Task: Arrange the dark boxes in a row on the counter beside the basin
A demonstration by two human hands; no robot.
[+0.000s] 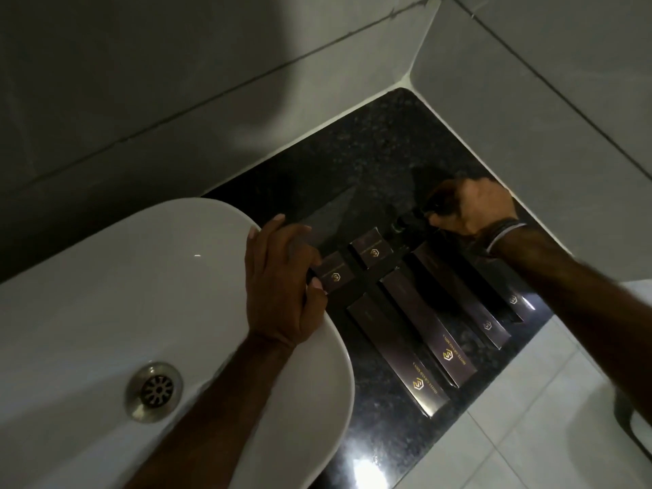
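Several dark boxes with gold logos lie on the black granite counter [370, 153] to the right of the white basin [141, 277]. Two short boxes [335, 275] [370, 250] sit at the back. Long boxes [395, 354] [428, 326] [462, 294] lie side by side in front of them, and another long box [508, 294] is partly hidden under my right forearm. My left hand [282, 277] rests over the basin rim, fingers gripping the nearer short box. My right hand [472, 206] is closed around a small dark bottle [405, 222] near the wall.
Grey tiled walls meet in a corner behind the counter. The basin has a metal drain [155, 390]. A light reflection glares on the counter's front edge [363, 464]. White floor tiles lie below to the right.
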